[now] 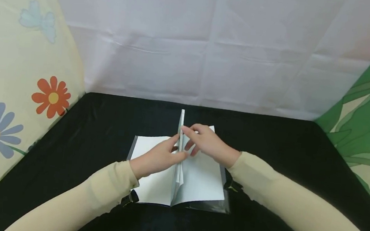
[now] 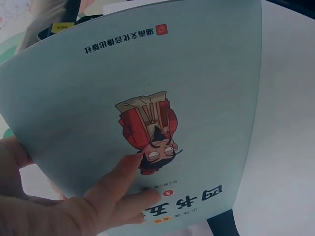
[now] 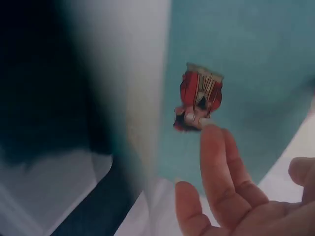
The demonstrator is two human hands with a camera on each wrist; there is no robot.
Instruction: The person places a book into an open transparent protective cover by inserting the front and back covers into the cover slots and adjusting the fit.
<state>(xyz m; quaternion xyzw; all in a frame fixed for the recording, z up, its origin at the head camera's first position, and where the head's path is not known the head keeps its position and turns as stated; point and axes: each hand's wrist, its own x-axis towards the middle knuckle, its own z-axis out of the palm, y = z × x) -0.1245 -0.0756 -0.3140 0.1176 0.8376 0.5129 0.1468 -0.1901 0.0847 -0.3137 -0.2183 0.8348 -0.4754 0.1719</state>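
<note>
A book (image 1: pixel 201 181) lies spread on the black cloth, white surfaces out to both sides and its block of pages (image 1: pixel 182 119) upright in the middle. Pale teal outer pages (image 2: pixel 206 73) carry a cartoon figure in red (image 2: pixel 148 123) and Chinese print, upside down in the left wrist view. From the left, my left hand (image 1: pixel 159 157) pinches the block, thumb on the near right side and fingers on the left face. My right hand (image 1: pixel 211 144) is at the block's right side, fingers loosely extended, a fingertip (image 3: pixel 212 135) overlapping the figure there. Nothing is gripped in it.
Clear plastic (image 1: pixel 210 207) shows along the book's lower right edge. Black cloth (image 1: pixel 270 139) covers the table around it. A white curtain (image 1: pixel 192 44) hangs behind, with flower-printed cloths (image 1: pixel 1 55) at the sides. Each wrist wears a small black camera (image 1: pixel 130 199).
</note>
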